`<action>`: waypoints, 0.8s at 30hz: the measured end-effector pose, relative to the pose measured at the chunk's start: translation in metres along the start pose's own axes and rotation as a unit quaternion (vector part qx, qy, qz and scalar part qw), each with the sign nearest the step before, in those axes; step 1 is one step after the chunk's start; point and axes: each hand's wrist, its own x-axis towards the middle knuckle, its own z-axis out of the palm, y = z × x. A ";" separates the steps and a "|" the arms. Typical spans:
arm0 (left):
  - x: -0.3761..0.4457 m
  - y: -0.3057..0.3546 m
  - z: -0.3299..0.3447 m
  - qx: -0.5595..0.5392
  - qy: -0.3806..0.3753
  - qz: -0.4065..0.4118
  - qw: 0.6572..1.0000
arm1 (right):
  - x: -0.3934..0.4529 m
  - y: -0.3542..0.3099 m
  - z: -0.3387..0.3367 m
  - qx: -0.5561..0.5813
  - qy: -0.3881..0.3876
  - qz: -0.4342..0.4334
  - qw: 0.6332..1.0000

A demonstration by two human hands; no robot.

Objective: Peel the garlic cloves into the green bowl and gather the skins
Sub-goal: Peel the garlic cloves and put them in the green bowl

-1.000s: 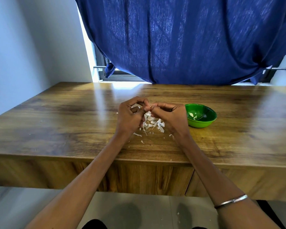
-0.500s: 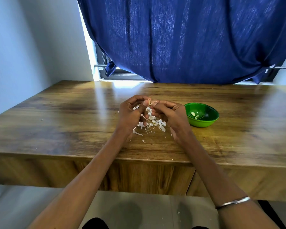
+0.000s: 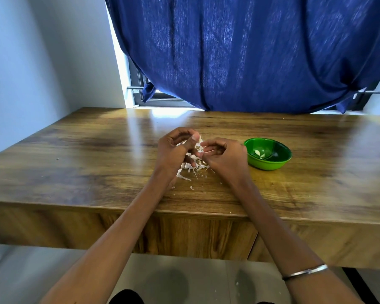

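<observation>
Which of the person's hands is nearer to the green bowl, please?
Right. The right hand sits just beside the green bowl; the left hand is farther off, beyond the garlic skins.

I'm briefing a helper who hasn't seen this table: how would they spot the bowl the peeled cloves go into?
Start at the wooden table under the blue curtain. Both hands work over a heap of white garlic skins near its middle; just beyond the right hand sits the green bowl. It is the only dish there, glossy green, with a few pale peeled cloves inside.
</observation>
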 end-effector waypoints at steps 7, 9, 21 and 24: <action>-0.001 0.002 0.001 0.004 0.035 0.018 0.999 | -0.001 -0.005 0.001 0.073 0.039 -0.025 0.996; -0.001 0.002 0.001 0.008 0.034 0.018 0.999 | -0.002 -0.008 0.000 0.130 0.031 -0.015 0.991; -0.002 0.004 0.001 0.023 -0.046 0.015 0.999 | 0.000 -0.010 -0.001 0.284 -0.016 0.080 0.955; -0.002 0.004 0.001 0.028 -0.056 0.014 0.998 | 0.000 -0.012 -0.002 0.339 -0.052 0.132 0.930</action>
